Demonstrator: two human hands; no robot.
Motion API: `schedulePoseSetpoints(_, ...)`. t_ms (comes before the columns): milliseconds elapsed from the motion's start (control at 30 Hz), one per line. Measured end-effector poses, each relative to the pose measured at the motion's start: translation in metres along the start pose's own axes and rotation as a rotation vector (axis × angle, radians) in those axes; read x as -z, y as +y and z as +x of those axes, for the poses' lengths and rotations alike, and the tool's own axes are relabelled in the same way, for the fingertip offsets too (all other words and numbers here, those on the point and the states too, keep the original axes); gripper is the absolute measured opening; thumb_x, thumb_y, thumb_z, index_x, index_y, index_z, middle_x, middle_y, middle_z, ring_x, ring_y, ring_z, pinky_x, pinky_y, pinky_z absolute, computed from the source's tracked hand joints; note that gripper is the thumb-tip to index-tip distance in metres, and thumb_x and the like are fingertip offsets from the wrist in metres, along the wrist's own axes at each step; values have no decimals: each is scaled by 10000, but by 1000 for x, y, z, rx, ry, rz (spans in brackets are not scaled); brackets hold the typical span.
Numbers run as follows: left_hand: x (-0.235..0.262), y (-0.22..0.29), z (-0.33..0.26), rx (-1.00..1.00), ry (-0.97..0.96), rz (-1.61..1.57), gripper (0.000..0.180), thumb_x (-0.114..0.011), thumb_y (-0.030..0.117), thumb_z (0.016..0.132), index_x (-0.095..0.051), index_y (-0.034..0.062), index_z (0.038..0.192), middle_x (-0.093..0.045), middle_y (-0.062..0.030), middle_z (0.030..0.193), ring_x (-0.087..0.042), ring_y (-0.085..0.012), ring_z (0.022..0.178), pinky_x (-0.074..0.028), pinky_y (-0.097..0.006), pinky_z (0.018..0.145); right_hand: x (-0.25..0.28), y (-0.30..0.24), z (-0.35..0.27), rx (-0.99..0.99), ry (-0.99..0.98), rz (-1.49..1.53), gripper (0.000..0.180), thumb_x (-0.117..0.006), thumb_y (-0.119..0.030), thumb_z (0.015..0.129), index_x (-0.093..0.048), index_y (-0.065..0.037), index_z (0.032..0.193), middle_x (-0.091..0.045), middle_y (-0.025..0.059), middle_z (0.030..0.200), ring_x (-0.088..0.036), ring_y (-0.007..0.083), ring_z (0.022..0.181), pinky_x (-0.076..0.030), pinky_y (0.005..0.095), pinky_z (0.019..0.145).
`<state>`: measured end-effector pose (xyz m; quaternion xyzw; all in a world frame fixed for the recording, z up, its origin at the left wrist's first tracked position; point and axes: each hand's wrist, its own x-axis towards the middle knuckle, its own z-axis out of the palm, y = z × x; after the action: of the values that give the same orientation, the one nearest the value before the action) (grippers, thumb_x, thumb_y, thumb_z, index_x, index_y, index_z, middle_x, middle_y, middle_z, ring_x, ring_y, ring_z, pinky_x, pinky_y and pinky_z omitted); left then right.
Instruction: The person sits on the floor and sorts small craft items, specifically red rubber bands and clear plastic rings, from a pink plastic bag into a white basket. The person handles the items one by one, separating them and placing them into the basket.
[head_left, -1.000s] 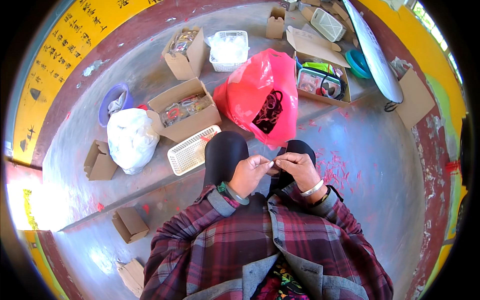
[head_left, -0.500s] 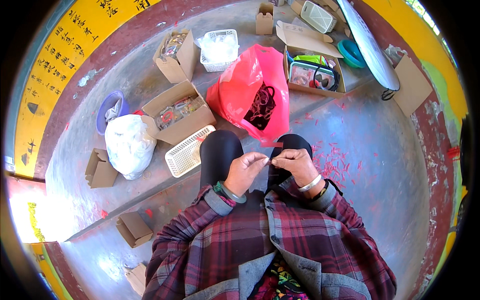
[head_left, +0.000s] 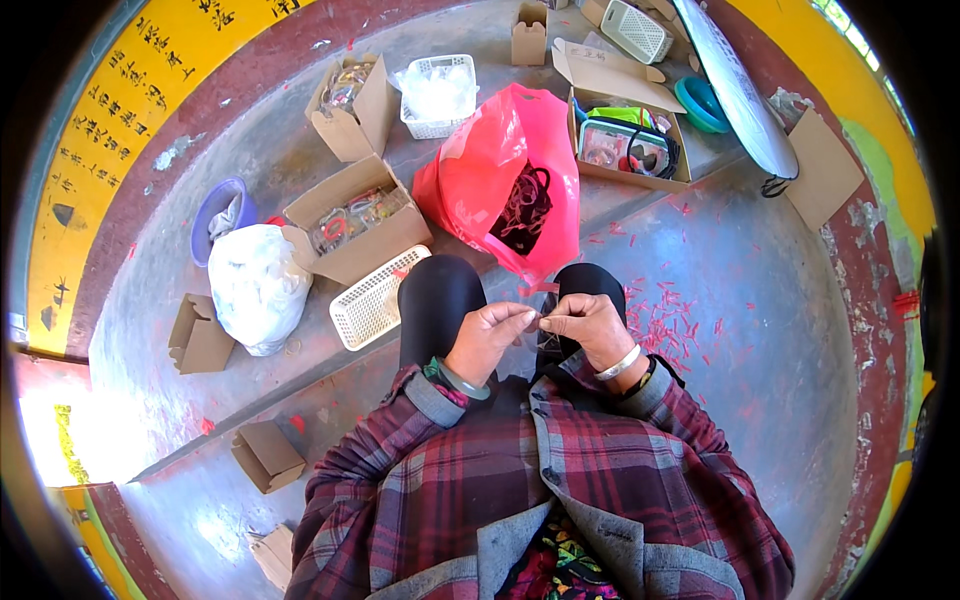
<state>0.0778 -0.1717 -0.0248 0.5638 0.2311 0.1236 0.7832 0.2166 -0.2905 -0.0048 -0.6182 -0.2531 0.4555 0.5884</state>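
Both hands, left hand (head_left: pixel 487 335) and right hand (head_left: pixel 590 325), pinch one tiny thin piece (head_left: pixel 541 320) together, just below the red bag (head_left: pixel 505 180). It looks light and flimsy; fingertip pinches at its ends suit it best.

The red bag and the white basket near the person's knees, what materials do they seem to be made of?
The red bag looks like thin glossy plastic film: it crumples and shines in the sun. The white basket seems rigid moulded plastic, matte, with a regular grid of holes.

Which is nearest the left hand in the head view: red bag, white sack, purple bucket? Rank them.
From the left hand:
1. Red bag, just ahead, past the knees.
2. White sack, out to the left.
3. Purple bucket, farther left, behind the sack.
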Motion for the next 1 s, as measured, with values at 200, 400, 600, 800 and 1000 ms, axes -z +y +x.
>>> schedulePoseSetpoints(200, 3, -4, 0, 28, -24, -24, 227, -544, 202, 896, -632, 7, 969, -643, -39, 872, -565, -90, 775, -442, -225, 657, 0, 4, 2, -9, -10, -40, 150, -722, -75, 729, -609, -3, 662, -550, -31, 624, -453, 31, 588, -352, 194, 518)
schedulePoseSetpoints(400, 2, -5, 0, 40, -22, -33, 256, -530, 213, 904, -603, 4, 1031, -632, -28, 868, -564, -74, 765, -452, -213, 655, 0, 7, 3, 5, -3, -33, 183, -734, -89, 720, -589, -6, 645, -540, -28, 606, -443, 28, 579, -351, 189, 517)
schedulePoseSetpoints(600, -3, 2, -1, 6, 67, 96, 290, -555, 238, 892, -567, -2, 1056, -616, -45, 919, -563, -91, 813, -463, -234, 654, -5, -6, 2, 466, 263, -718, 207, -727, -65, 643, -532, -21, 590, -515, 47, 576, -496, 171, 560, -377, 301, 524)
schedulePoseSetpoints(800, -14, 7, -1, 11, 13, 62, 295, -531, 247, 907, -561, -3, 1060, -612, -45, 944, -563, -94, 836, -468, -233, 616, -15, -11, 2, 833, 352, -1289, 164, -644, -146, 640, -485, -104, 637, -467, 40, 650, -481, 216, 647, -349, 352, 593)
schedulePoseSetpoints(1000, -10, 9, -1, -13, 100, -80, 293, -477, 260, 931, -568, -4, 1021, -627, -76, 967, -607, -143, 906, -457, -222, 591, -17, -12, 0, 873, 352, -1412, 118, -597, -135, 672, -487, -109, 642, -446, 29, 650, -475, 196, 667, -346, 339, 614)
